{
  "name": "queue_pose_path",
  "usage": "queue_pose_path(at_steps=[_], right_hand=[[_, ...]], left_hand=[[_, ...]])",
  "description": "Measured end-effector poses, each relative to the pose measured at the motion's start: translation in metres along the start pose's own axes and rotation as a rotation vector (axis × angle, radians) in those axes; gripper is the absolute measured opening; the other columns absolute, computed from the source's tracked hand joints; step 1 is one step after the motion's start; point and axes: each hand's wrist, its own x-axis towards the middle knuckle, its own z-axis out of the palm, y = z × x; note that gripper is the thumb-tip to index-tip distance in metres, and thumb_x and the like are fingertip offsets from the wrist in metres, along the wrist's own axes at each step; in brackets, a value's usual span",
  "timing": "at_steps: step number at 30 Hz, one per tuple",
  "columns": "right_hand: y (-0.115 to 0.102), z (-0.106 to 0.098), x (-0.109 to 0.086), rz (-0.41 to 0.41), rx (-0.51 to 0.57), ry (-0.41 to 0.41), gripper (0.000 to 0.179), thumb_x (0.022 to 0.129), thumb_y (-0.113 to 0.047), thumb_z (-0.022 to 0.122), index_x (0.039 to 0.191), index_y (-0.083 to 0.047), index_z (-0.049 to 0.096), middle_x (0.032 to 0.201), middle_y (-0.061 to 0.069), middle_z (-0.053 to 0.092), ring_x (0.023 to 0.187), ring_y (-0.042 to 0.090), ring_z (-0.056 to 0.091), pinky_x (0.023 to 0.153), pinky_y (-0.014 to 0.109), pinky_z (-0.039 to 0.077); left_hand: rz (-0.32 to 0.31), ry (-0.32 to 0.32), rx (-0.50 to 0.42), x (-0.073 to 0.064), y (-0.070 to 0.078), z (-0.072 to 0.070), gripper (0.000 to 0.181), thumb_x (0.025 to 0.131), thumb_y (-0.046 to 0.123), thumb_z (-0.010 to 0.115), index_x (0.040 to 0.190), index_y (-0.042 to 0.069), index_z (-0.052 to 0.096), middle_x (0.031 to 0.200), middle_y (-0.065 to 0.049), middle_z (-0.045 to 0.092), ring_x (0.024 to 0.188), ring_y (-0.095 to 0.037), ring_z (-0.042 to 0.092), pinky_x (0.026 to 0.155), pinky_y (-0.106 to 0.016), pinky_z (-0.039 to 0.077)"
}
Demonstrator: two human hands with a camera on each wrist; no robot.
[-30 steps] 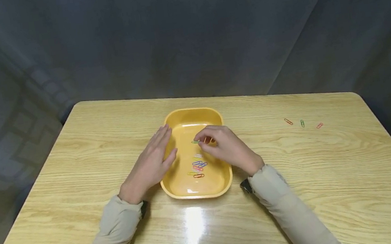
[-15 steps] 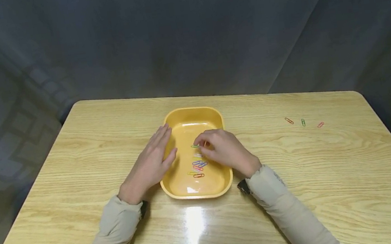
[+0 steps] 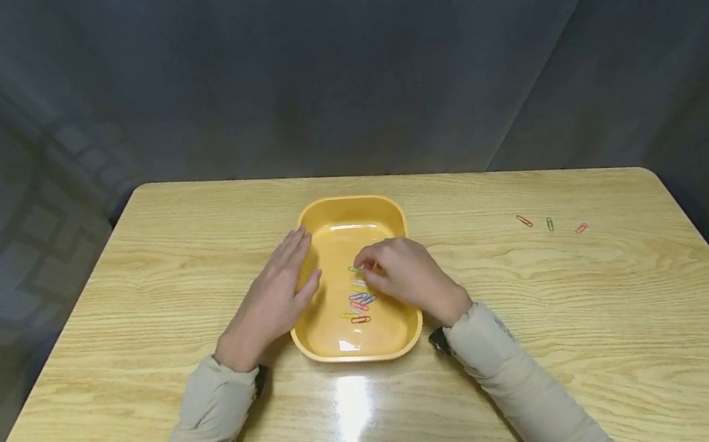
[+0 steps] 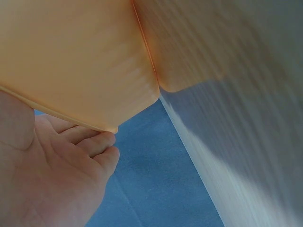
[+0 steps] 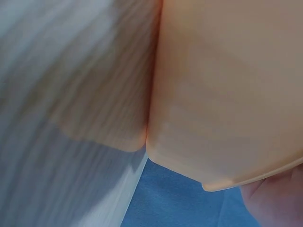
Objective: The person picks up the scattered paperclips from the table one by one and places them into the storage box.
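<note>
Against the earlier frames, the right hand [image 3: 410, 277] lies closer to the near edge of the smooth, round-cornered yellow tray [image 3: 331, 250], bringing the light-green paper clip [image 3: 353, 269] nearer the white clip [image 3: 359, 282]. Thumb and forefinger pinch the green clip (the wrist views hide this contact). The left hand [image 3: 273, 291] rests unclenched, fingers straight along the tray's left rim. Blue, pink, yellow and red looped clips [image 3: 363, 300] lie in the tray; three others [image 3: 550, 223] lie towards the far right corner of the wood-grained tabletop [image 3: 608, 307].
</note>
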Motion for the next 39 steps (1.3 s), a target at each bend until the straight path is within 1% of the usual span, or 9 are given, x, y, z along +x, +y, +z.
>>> queue_pose_path(at_steps=[8,16,24,27,35,39], right_hand=[[-0.001,0.001,-0.001,0.016,-0.011,-0.015,0.016,0.091,-0.010,0.067,0.103,-0.011,0.077,0.094,0.001,0.076,0.083,0.014,0.068,0.073,0.032,0.058],[0.001,0.000,-0.002,-0.010,0.029,-0.004,0.016,0.090,-0.011,0.067,0.103,-0.010,0.076,0.095,0.001,0.075,0.083,0.014,0.067,0.075,0.031,0.058],[0.003,-0.002,-0.003,-0.032,0.126,0.035,0.015,0.094,-0.013,0.066,0.106,-0.010,0.074,0.102,0.002,0.075,0.089,0.014,0.067,0.082,0.031,0.059],[0.003,-0.006,-0.005,-0.025,0.147,0.052,0.015,0.094,-0.014,0.066,0.106,-0.011,0.074,0.103,0.001,0.075,0.091,0.014,0.067,0.084,0.031,0.059],[0.010,-0.021,-0.012,-0.008,0.185,0.135,0.014,0.092,-0.009,0.067,0.105,-0.009,0.074,0.102,0.002,0.074,0.092,0.020,0.067,0.081,0.034,0.058],[0.016,-0.030,-0.016,0.003,0.189,0.162,0.015,0.092,-0.010,0.068,0.106,-0.009,0.074,0.104,0.002,0.072,0.093,0.022,0.066,0.077,0.034,0.056]], left_hand=[[0.001,0.000,-0.001,0.000,0.000,0.000,0.063,0.103,0.029,0.050,0.153,-0.004,0.029,0.164,-0.018,0.022,0.153,-0.033,0.021,0.127,-0.050,0.022],[0.003,-0.001,0.005,0.000,-0.001,0.001,0.064,0.103,0.029,0.050,0.153,-0.004,0.029,0.164,-0.019,0.022,0.153,-0.033,0.022,0.127,-0.050,0.022],[0.005,0.000,0.001,0.000,0.000,0.000,0.064,0.103,0.028,0.050,0.153,-0.005,0.029,0.164,-0.020,0.022,0.152,-0.035,0.022,0.126,-0.051,0.023],[0.000,-0.002,0.003,0.000,0.000,0.000,0.064,0.103,0.029,0.050,0.153,-0.005,0.028,0.164,-0.019,0.022,0.152,-0.035,0.022,0.126,-0.051,0.022],[-0.004,-0.010,0.005,0.001,0.001,0.001,0.063,0.103,0.029,0.049,0.153,-0.005,0.028,0.164,-0.019,0.022,0.153,-0.034,0.021,0.127,-0.049,0.021],[-0.007,-0.015,0.006,0.001,0.002,0.002,0.063,0.104,0.029,0.048,0.153,-0.004,0.027,0.164,-0.019,0.020,0.153,-0.034,0.020,0.127,-0.050,0.020]])
